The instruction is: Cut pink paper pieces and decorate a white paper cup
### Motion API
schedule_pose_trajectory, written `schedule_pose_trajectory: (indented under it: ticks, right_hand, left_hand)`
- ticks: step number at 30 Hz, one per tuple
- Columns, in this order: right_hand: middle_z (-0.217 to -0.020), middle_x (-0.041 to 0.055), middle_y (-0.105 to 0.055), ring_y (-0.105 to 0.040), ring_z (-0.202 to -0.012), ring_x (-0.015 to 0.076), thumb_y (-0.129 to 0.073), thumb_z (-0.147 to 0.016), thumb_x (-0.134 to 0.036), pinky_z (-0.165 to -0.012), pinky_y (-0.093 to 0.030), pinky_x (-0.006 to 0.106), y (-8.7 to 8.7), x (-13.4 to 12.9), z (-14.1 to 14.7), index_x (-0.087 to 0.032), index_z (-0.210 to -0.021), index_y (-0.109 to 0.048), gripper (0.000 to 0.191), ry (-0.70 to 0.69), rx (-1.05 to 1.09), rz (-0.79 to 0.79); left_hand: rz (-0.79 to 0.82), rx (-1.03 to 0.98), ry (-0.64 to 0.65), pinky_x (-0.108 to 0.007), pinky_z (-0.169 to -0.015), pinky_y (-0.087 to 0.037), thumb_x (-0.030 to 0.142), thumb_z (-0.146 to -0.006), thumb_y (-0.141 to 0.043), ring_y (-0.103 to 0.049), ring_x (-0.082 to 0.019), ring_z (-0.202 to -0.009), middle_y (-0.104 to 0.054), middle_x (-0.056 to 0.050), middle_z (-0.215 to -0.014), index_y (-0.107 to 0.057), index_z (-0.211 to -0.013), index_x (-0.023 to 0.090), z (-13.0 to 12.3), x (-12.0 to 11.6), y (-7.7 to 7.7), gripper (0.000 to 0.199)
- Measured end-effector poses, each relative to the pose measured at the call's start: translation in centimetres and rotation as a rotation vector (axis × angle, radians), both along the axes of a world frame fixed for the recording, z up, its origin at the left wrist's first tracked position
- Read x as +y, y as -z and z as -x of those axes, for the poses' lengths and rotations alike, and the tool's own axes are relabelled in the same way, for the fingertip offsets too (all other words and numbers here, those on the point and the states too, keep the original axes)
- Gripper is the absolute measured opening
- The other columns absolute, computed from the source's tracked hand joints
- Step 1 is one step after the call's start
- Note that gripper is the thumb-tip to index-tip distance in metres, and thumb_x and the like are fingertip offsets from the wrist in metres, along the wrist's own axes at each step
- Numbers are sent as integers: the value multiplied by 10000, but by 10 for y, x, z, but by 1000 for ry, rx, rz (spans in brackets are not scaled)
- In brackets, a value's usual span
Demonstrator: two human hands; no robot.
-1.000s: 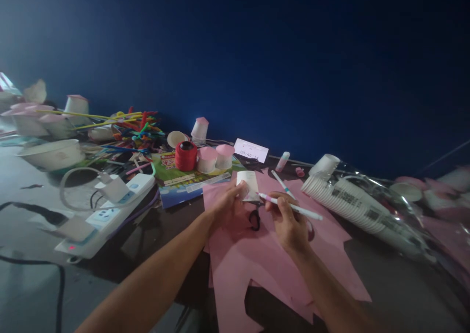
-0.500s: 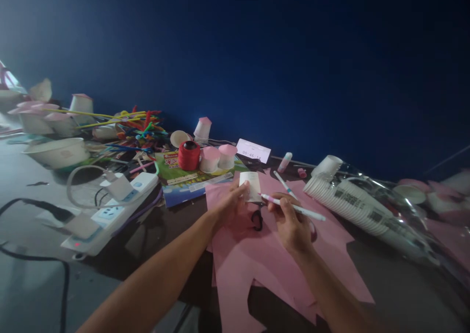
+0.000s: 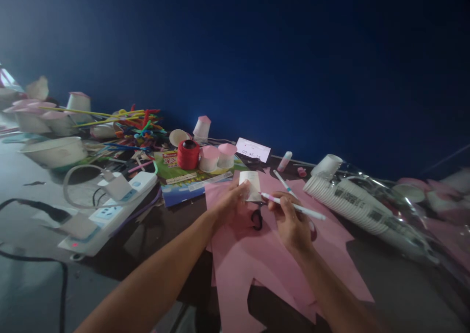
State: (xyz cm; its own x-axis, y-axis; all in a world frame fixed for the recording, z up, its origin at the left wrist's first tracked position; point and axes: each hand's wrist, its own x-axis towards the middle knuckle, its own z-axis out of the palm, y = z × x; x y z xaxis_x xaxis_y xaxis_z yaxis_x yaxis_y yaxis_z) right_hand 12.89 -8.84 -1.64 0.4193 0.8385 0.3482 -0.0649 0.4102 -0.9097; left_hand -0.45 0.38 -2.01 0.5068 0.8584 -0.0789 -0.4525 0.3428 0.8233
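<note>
My left hand (image 3: 235, 200) is closed around a white paper cup (image 3: 253, 186) above the pink paper. In my right hand (image 3: 292, 220) is a white marker (image 3: 303, 209) with a pink tip end, its point at or very near the cup's lower right side; whether it touches I cannot tell. Beneath both hands lie cut sheets of pink paper (image 3: 253, 259). A pair of scissors with a dark handle (image 3: 257, 219) rests on the paper between my hands, partly hidden. Beyond my right hand lies a second marker (image 3: 284, 183), white with a teal band.
On the left are a power strip (image 3: 110, 213) with cables, a white bowl (image 3: 55, 152) and a pile of pipe cleaners (image 3: 143, 127). A red thread spool (image 3: 188, 155) stands beside pink-topped cups (image 3: 209, 157). Bagged stacked cups (image 3: 352, 203) lie right; a timer display (image 3: 253, 149) stands behind.
The marker tip has shifted very slightly against the cup. Both hands keep their hold, and the view has moved a little.
</note>
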Motion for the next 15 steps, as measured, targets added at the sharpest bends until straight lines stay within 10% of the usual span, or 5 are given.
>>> schedule_pose_trajectory:
  ticks: [15]
  right_hand:
    - [-732, 4, -618, -542, -688, 158, -556, -920, -396, -674, -445, 302, 3, -2, -2, -219, -892, -698, 229, 49, -159, 41]
  left_hand:
    - [203, 17, -6, -245, -416, -333, 565, -765, -660, -489, -129, -442, -540, -1, -510, -631, -766, 169, -3, 3, 3, 397]
